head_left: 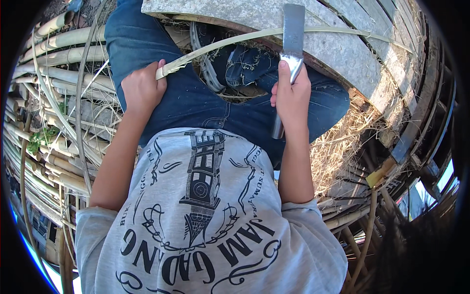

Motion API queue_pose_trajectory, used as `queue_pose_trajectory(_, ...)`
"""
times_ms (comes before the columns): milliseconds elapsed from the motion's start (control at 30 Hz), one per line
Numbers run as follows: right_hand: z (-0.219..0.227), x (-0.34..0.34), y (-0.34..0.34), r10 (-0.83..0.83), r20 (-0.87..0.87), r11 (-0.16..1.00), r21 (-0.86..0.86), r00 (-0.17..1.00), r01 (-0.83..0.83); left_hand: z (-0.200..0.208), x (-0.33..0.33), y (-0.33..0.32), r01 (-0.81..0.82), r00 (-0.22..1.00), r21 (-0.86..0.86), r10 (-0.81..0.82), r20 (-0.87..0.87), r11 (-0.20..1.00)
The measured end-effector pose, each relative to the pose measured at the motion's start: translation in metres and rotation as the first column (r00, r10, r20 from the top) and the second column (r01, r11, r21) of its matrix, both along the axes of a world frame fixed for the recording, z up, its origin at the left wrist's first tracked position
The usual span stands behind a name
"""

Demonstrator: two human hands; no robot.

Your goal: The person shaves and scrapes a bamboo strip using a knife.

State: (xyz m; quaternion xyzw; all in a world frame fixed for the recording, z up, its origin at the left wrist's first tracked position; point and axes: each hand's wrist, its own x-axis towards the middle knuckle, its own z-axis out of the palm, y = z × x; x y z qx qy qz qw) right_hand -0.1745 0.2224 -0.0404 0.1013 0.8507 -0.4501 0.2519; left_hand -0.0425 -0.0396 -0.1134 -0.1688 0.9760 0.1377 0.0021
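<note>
My left hand point(143, 87) is closed at my left thigh, with its thumb against the splintered near end of a bamboo strip point(223, 44). From there the long, pale strip curves up and to the right, over wooden boards. My right hand point(294, 92) is wrapped round the shiny metal handle of a broad-bladed knife point(293, 28). Its flat, square-ended blade points away from me and crosses over the strip, hiding a short piece of it. Whether the blade touches the strip I cannot tell.
Weathered boards point(338, 54) form a platform in front of my legs. Bamboo poles point(68, 54) are stacked on the left, with thin strips among them. Straw-like shavings point(338, 157) lie at my right. A sandal point(211, 73) shows between my legs.
</note>
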Motion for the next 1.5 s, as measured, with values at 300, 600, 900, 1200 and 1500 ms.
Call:
queue_pose_trajectory(300, -0.012, 0.001, -0.002, 0.112, -0.108, 0.993, 0.051, 0.988, -0.107, 0.004, 0.0, 0.0, -0.015, 0.999, 0.001, 0.015, 0.047, 1.0)
queue_pose_trajectory(600, -0.009, 0.009, -0.012, -0.066, -0.099, 0.998, 0.0, 0.993, 0.066, 0.001, 0.0, 0.0, -0.03, 0.999, 0.019, 0.029, 0.019, 0.999)
queue_pose_trajectory(900, -0.009, -0.003, 0.002, -0.013, -0.038, 0.997, -0.079, 0.999, 0.01, 0.006, -0.002, 0.001, -0.039, 0.999, 0.006, 0.039, 0.023, 0.999)
queue_pose_trajectory(1200, -0.011, 0.009, -0.006, 0.058, -0.019, 0.996, -0.073, 0.998, -0.059, 0.0, -0.006, 0.002, -0.013, 0.999, 0.001, 0.013, 0.032, 1.0)
queue_pose_trajectory(1500, -0.009, -0.017, 0.003, -0.086, -0.109, 0.996, -0.02, 0.99, 0.084, 0.003, -0.005, 0.002, -0.051, 0.997, 0.004, 0.051, 0.054, 0.999)
